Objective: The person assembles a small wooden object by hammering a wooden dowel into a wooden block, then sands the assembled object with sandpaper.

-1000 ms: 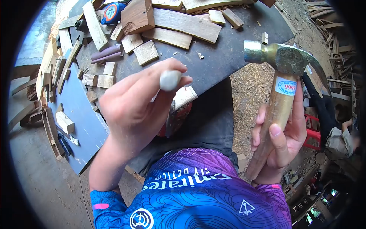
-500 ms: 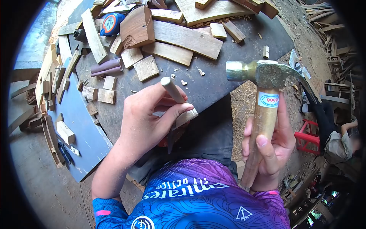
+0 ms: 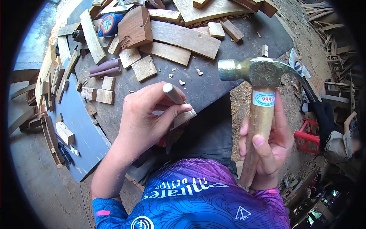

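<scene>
A thin round wooden rod (image 3: 173, 94) with a pale end stands tilted in the pinch of my left hand (image 3: 146, 114). Beneath those fingers is a light wood piece (image 3: 184, 117), partly hidden by the hand, and a dark blade-like part (image 3: 170, 142) points down toward my lap. I cannot make out how these parts join. My right hand (image 3: 272, 147) is wrapped round the wooden handle of a claw hammer (image 3: 264, 72). Its metal head is up, its striking face points left, and a 9999 label shows on the handle.
The dark worktable (image 3: 126, 82) bears wood pieces (image 3: 185, 38), a brown block (image 3: 134, 27), a blue tape measure (image 3: 109, 24) and a purple-brown roll (image 3: 105, 68). At the right are a red stool (image 3: 307, 135) and a person (image 3: 339, 145). Scrap wood lies on the ground.
The hammer in my right hand has moved slightly left. My left hand and the rod have barely shifted.
</scene>
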